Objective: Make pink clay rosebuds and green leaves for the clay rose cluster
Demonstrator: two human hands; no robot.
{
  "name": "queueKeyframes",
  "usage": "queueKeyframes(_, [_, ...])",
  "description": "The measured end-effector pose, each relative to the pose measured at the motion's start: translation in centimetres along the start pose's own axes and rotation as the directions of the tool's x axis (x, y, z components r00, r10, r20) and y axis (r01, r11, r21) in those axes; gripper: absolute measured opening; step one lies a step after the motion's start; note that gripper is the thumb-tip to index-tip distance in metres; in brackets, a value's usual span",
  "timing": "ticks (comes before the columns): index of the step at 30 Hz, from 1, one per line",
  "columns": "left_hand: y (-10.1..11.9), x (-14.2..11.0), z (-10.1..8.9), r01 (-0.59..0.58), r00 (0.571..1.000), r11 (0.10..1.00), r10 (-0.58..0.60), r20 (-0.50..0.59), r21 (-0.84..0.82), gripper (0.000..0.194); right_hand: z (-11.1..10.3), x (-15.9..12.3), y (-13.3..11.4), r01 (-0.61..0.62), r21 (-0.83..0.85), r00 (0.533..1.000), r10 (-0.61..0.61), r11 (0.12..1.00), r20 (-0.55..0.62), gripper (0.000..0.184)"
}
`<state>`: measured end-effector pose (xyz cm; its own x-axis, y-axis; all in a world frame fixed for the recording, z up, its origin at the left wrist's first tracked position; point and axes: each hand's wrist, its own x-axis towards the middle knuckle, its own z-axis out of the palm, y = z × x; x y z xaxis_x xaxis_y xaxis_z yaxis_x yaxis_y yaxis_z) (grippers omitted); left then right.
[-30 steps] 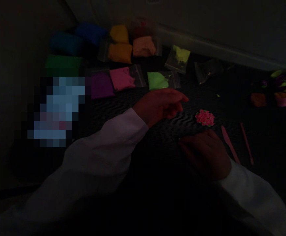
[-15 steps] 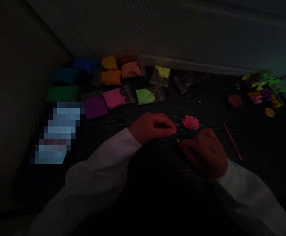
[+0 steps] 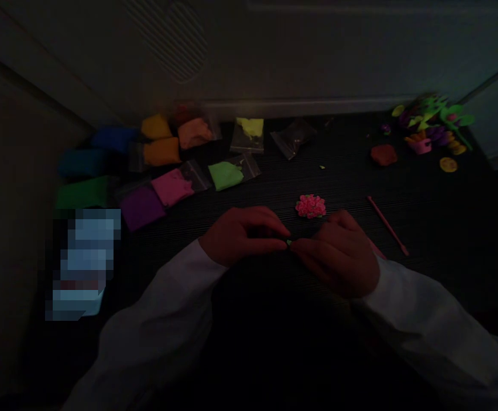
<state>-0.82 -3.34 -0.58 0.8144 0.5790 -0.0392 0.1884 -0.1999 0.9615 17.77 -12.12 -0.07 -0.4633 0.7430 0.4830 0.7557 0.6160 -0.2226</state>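
Observation:
A tiny piece of light green clay (image 3: 289, 242) sits between the fingertips of both hands. My right hand (image 3: 338, 254) is closed in a pinch on its right side. From the left, the thumb and forefinger of my left hand (image 3: 246, 234) close on the same piece, curved with a gap behind the tips. Just beyond the fingers lies a cluster of pink clay flowers (image 3: 311, 206) with bits of green. A pink modelling tool (image 3: 388, 225) lies to the right of my right hand. Another pink strip (image 3: 377, 249) shows partly from behind that wrist.
Bags of coloured clay, among them light green (image 3: 226, 175), pink (image 3: 172, 187) and purple (image 3: 141, 208), line the back left. A blurred bright screen (image 3: 81, 262) lies at left. Clay flowers (image 3: 434, 123), a reddish lump (image 3: 383, 154) and a yellow disc (image 3: 448, 165) are at right.
My right hand has brought the green piece up against the left fingertips; the hands were apart before. The view has shifted, so the table's things appear farther left.

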Motion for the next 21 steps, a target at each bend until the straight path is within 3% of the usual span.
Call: queueKeyframes(21, [0.01,0.12,0.16,-0.002,1.0,1.0,0.002,-0.002,-0.002,0.012,0.15,0.03,-0.02,0.007,-0.025,1.0,-0.006,1.0,0.021,0.013])
